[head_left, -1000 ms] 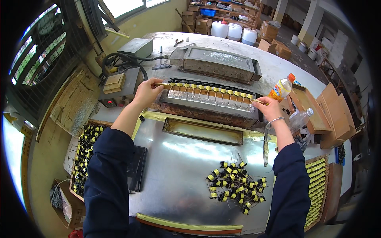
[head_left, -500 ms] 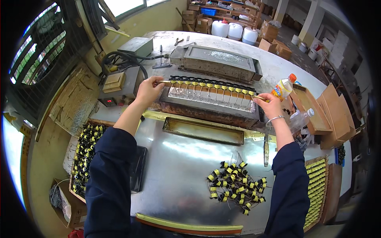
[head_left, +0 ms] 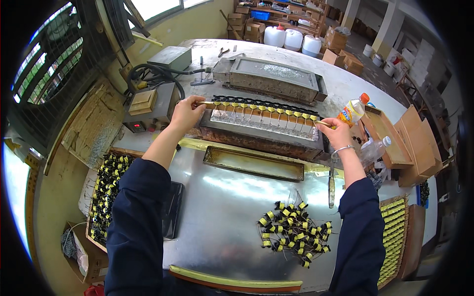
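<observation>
A thin strip carries about twelve yellow-and-black coils in one row, spanning from hand to hand. The left hand pinches one end, the right hand the other, each with fingers closed narrowly. Between the hands, the coils' leads hang over a metal trough with a bright silvery fill; I cannot tell whether they touch it. Below the hands lies one shallow tray, stained brown inside. Nearer the body from the right hand, a pile holds more coils, overlapping too much to count. Left of the left hand and nearer the body, an open box is heaped with coils; right of the right hand, another box contains yellow rows. Two bottles stand just beyond and right of the right hand. The desk's metal sheet offers room between left forearm and pile, to its yellow-edged near border.
</observation>
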Available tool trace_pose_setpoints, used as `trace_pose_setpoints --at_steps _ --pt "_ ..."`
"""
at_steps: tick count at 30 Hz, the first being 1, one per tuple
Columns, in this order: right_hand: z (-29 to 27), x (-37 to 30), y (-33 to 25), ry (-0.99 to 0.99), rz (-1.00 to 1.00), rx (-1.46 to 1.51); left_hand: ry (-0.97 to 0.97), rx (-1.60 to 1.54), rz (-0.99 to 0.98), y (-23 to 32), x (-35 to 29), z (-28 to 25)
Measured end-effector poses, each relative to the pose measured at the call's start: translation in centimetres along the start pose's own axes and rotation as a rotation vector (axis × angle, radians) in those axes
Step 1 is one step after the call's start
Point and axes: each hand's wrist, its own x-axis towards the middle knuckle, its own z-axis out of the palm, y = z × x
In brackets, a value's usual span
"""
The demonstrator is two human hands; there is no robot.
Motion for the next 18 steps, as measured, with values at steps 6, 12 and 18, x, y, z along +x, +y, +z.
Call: trace_pose_setpoints --at_steps 6,12,18 --pt "1.1 0.3 0.4 -0.007 -0.014 0.043 -0.006 -0.005 -0.015 -1.2 0.1 -0.3" --pt "1.6 0.8 0.1 -0.033 -0.05 0.0 0.005 -0.037 -0.018 -2.2 0.2 -0.4" --pt "1.3 0.6 0.3 0.008 -0.057 0.008 -0.002 -0.016 -0.021 -1.2 0.1 -0.1"
